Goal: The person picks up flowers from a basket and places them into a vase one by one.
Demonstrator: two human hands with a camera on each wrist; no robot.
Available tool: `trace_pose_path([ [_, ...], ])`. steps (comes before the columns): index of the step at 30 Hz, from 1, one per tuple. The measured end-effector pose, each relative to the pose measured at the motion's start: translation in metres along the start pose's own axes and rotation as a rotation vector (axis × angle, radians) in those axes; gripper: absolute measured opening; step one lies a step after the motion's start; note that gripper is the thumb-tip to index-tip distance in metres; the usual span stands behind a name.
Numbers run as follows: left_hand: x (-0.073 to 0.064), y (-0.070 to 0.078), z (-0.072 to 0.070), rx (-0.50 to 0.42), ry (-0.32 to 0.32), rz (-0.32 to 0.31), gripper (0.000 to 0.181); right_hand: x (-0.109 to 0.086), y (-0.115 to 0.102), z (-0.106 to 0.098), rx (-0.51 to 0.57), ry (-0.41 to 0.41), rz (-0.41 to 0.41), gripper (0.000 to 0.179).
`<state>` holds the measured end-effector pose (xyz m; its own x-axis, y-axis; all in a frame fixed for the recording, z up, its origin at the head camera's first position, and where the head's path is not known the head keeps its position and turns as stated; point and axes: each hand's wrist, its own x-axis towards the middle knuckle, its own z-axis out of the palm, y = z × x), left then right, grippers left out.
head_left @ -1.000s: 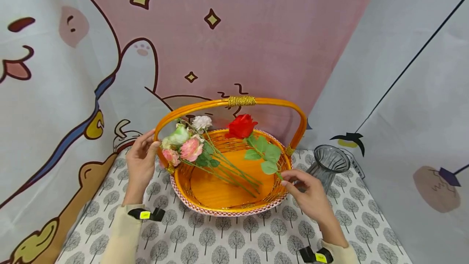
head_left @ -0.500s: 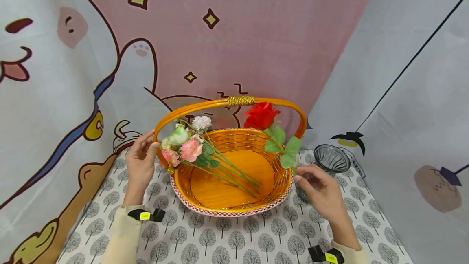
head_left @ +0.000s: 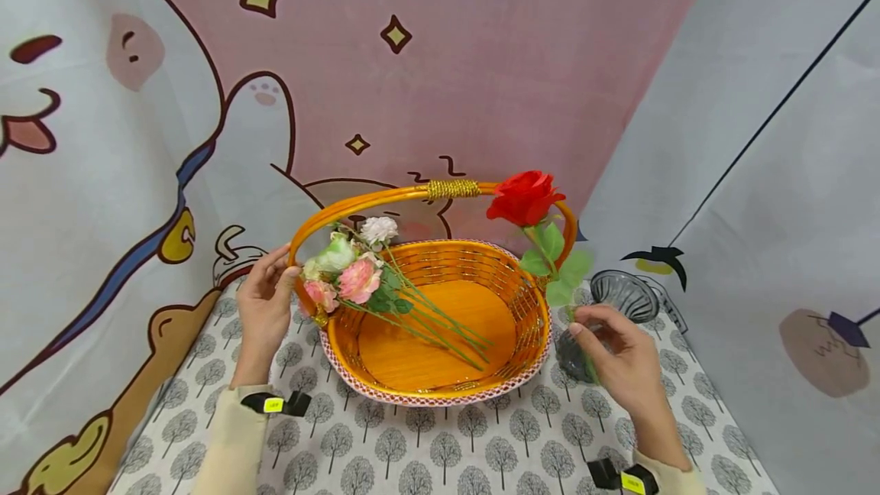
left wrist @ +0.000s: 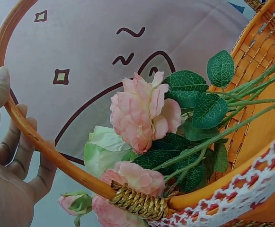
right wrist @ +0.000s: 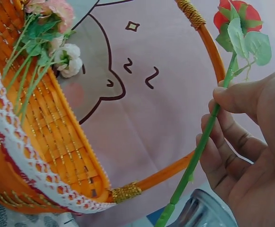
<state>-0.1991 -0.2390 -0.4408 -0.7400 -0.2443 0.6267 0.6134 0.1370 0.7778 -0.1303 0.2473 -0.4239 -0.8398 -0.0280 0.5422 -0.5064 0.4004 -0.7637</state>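
Note:
My right hand [head_left: 627,354] pinches the green stem of a red rose [head_left: 525,198] between thumb and fingers, bloom up, to the right of the orange wicker basket [head_left: 412,369]. In the right wrist view, the rose stem [right wrist: 201,146] runs down past the fingers, close to the glass vase [right wrist: 206,210]. My left hand [head_left: 266,300] holds the left side of the basket handle [left wrist: 26,130], thumb on one side and fingers on the other. Pink flowers [head_left: 359,279], a white flower [head_left: 379,231] and a green-white bloom [head_left: 337,254] lean on the basket's left rim, stems inside.
Right of the basket, the grey ribbed glass vase [head_left: 622,296] stands partly hidden behind my right hand. A tablecloth [head_left: 447,449] printed with trees covers the table. Cartoon-patterned curtains [head_left: 481,59] hang behind and at both sides.
My right hand has carried the red rose rightward from over the basket to beside the vase, and the bloom has risen. My left hand stays at the handle; the other flowers have not moved.

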Motion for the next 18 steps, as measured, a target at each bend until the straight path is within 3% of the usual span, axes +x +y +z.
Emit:
trace_pose_path([
  [10, 0.000, -0.001, 0.000, -0.003, -0.009, -0.011, 0.037, 0.009, -0.014, -0.010, -0.018, 0.105, 0.097, 0.025],
  [18, -0.001, 0.000, -0.001, 0.012, 0.005, -0.016, 0.037, 0.023, -0.020, -0.015, -0.002, 0.131, 0.075, 0.022],
])
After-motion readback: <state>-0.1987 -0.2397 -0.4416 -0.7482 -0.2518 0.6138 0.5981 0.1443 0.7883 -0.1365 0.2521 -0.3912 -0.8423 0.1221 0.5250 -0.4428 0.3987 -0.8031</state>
